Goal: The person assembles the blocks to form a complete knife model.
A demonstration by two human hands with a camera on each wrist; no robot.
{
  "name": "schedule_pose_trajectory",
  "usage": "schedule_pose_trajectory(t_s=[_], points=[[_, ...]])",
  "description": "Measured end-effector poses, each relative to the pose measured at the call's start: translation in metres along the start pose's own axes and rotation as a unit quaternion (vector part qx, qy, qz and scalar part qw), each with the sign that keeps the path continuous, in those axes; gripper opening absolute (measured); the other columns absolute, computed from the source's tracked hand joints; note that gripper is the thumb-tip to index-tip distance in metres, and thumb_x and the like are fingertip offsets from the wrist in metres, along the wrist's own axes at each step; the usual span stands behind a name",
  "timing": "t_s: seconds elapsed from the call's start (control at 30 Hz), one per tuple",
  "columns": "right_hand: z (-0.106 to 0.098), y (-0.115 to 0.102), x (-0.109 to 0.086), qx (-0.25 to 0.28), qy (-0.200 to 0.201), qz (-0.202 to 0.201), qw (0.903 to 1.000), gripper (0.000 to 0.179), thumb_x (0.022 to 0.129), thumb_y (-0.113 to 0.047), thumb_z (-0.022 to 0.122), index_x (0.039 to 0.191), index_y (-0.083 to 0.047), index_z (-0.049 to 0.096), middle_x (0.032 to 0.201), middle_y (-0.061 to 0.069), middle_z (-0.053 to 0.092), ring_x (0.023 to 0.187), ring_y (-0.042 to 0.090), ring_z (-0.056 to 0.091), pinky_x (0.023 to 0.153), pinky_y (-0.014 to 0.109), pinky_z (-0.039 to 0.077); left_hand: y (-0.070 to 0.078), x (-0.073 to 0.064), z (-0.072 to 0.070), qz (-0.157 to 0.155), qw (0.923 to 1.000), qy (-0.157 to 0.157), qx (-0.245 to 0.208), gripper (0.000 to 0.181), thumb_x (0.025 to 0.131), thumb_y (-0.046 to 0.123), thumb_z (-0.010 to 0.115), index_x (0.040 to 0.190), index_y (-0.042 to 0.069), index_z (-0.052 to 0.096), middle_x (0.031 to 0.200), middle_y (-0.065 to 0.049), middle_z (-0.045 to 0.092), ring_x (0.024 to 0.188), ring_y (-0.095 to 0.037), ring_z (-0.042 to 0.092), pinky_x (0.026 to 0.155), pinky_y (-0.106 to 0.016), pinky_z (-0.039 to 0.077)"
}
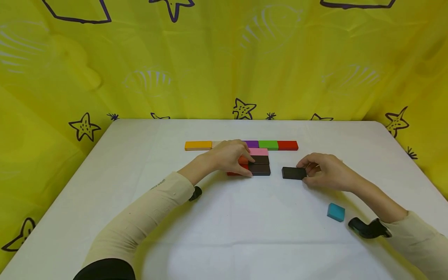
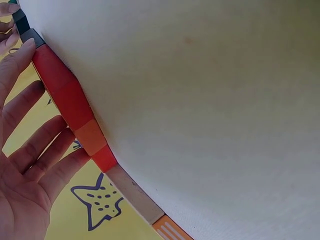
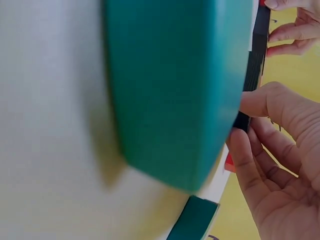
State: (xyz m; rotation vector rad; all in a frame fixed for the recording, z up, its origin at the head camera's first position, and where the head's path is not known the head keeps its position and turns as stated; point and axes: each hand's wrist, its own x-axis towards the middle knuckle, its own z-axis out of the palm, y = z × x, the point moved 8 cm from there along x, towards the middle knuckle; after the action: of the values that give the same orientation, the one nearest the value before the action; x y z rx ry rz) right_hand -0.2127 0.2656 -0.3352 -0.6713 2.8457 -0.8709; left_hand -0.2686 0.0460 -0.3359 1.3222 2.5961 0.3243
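My right hand [image 1: 325, 171] pinches one end of a black block [image 1: 293, 173] between thumb and fingers, just right of a group of coloured blocks. Over that group lies my left hand [image 1: 229, 155], its thumb and index finger touching two black blocks, a farther one [image 1: 260, 160] and a nearer one [image 1: 259, 170]. Red and orange blocks are partly hidden under it. In the left wrist view the thumb meets a dark block, while the other fingers spread loosely along a red block [image 2: 62, 90]. A pink block [image 1: 259, 151] lies behind the black ones.
Behind the group runs a row of blocks: yellow-orange [image 1: 198, 146], beige, purple [image 1: 251, 144], green [image 1: 268, 145] and red [image 1: 287, 145]. A teal block [image 1: 336, 212] lies alone near my right wrist, looming large in the right wrist view. A yellow patterned cloth [image 1: 210, 58] hangs behind the white table.
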Motion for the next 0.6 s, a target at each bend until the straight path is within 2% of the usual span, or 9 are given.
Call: schedule_pose_trajectory(t_s=[0.3, 0.6], points=[[-0.001, -0.004, 0.017, 0.002, 0.01, 0.013, 0.9999, 0.03, 0.081, -0.003, 0.082, 0.109, -0.001, 0.071, 0.1, 0.005, 0.068, 0.091, 0.021, 0.06, 0.079, 0.026, 0.052, 0.001, 0.0, 0.0, 0.002, 1.0, 0.001, -0.003, 0.046, 0.085, 0.048, 0.081, 0.122, 0.02, 0.077, 0.125, -0.003, 0.068, 0.122, -0.019, 0.057, 0.102, -0.037, 0.047], [-0.002, -0.006, 0.037, 0.0, 0.01, 0.02, 0.9998, 0.031, 0.082, 0.001, 0.081, 0.111, 0.004, 0.069, 0.106, 0.012, 0.07, 0.092, 0.024, 0.063, 0.08, 0.024, 0.052, 0.0, 0.0, 0.0, 0.001, 1.0, 0.002, -0.005, 0.046, 0.086, 0.048, 0.081, 0.122, 0.02, 0.077, 0.126, -0.004, 0.069, 0.122, -0.02, 0.057, 0.104, -0.038, 0.047]])
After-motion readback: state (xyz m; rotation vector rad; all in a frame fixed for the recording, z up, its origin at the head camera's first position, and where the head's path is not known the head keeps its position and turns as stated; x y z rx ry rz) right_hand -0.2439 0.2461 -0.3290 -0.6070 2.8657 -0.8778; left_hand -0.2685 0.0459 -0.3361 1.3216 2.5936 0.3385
